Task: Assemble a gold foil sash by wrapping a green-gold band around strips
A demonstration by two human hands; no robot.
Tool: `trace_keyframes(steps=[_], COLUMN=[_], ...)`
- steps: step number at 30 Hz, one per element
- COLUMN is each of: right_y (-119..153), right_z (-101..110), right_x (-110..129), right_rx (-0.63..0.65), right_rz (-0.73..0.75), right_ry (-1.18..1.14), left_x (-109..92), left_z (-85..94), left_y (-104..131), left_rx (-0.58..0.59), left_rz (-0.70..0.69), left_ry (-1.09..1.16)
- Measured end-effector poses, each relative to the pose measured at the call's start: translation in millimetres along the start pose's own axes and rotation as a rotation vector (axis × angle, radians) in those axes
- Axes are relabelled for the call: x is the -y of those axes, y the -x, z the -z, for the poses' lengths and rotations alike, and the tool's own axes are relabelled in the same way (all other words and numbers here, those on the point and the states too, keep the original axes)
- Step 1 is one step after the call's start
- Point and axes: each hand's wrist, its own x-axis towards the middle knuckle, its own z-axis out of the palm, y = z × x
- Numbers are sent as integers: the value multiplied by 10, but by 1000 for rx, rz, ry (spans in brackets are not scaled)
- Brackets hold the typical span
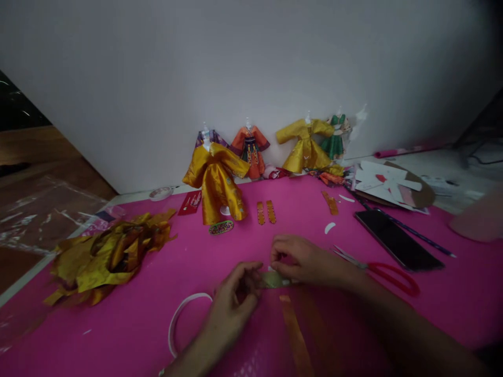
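A small pale green strip [274,280] lies between my two hands on the pink mat. My left hand [238,296] is curled at the strip's left end, fingers bent; whether it grips the strip is unclear. With fingers pinched together, my right hand [293,257] holds the strip's right part from above. Just below the hands, a long orange-gold ribbon [295,335] runs toward the bottom edge. A white ring [173,324] lies partly behind my left forearm. Red-handled scissors [393,275] rest beyond my right forearm, blades apart.
Gold fabric scraps [113,256] are heaped at the left. Small dressed figures, one in a gold robe [220,183], lean along the white wall [236,63]. A phone [398,238], a dark pencil [420,235] and white paper cutouts [387,183] lie at the right.
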Motion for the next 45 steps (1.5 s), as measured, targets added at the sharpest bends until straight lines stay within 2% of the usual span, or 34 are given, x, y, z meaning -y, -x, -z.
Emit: trace_keyframes(steps=[3, 7, 12, 17, 24, 30, 45], right_y=[31, 60, 67, 67, 58, 58, 54], right_z=[11, -36, -112, -148, -243, -263, -231], right_x=[-41, -68, -58, -74, -105, -112, -102], right_rx=[37, 113, 140, 149, 135, 134, 181], right_rz=[-130, -171, -224, -215, -275, -287, -283], right_ry=[-48, -45, 14, 65, 77, 90, 114], left_x=[-14, -35, -36, -10, -3, -19, -19], left_z=[31, 49, -3, -37, -31, -48, -55], left_y=[23, 41, 39, 33, 52, 66, 67], left_rx=[-17, 106, 200, 228, 262, 225, 217], left_rz=[-139, -379, -444, -463, -428, -446, -435], left_ry=[-212, -504, -645, -677, -706, -684, -688])
